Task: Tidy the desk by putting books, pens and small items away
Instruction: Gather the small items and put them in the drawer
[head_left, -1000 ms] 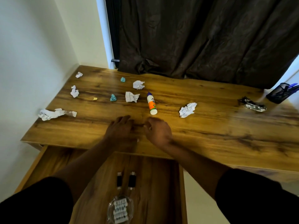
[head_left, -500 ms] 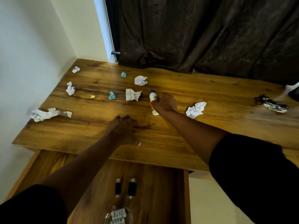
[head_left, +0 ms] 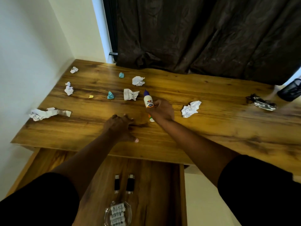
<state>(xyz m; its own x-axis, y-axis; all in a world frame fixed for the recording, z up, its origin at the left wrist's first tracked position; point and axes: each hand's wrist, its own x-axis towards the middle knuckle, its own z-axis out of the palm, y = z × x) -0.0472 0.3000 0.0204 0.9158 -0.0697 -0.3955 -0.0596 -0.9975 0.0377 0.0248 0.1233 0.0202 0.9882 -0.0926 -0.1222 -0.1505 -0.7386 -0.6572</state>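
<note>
**Now the glue bottle is in my grip**

Head view: my right hand (head_left: 160,110) has its fingers curled round the glue bottle (head_left: 148,101), purple cap pointing away from me, its bottom end poking out under my palm near the desk (head_left: 211,128). I cannot tell whether it has left the wood. My left hand (head_left: 119,128) rests on the desk near the front edge, fingers loosely bent, holding nothing.

I judge this the pick-up step for the glue. Next it should go into the open drawer (head_left: 151,185) below me, where two small black items (head_left: 123,184) and a clear dish of white pieces (head_left: 117,213) already lie; that calls for drawing my arm back over the edge and setting it down beside them.

Plenty is left: crumpled white paper (head_left: 190,109) just right of my hand, more white scraps (head_left: 130,94) and two teal ones (head_left: 110,95) to the left, and a shiny wrapper (head_left: 262,104) far right by a black mesh cup (head_left: 291,92). A dark curtain (head_left: 203,38) hangs behind; a pale wall (head_left: 32,54) stands left.
</note>
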